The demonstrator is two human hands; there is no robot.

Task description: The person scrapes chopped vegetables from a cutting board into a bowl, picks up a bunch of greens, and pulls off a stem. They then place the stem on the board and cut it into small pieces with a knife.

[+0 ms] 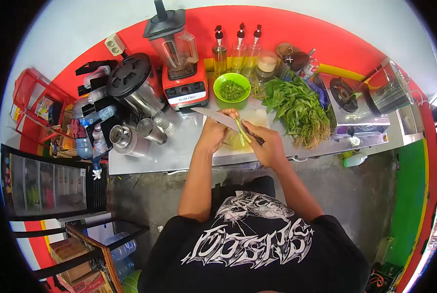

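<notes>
My right hand [269,145] is closed round the handle of a large knife [218,117], whose blade points up and to the left. Pale green stalks [242,133] cross the blade between my hands. My left hand [215,131] is closed on the stalks, near the blade's middle. Both hands are over a light cutting board [257,117] on the metal counter. Just behind the board stands a bright green bowl [217,100] of chopped greens [231,91]. A heap of leafy greens with roots [294,105] lies to the right.
A red blender [184,90], a steel container with a black lid [142,90] and metal cups [151,131] stand left. Pump bottles [219,58] line the back wall. A gas stove [362,117] is at right, beyond the greens. The counter's front edge [179,167] is near me.
</notes>
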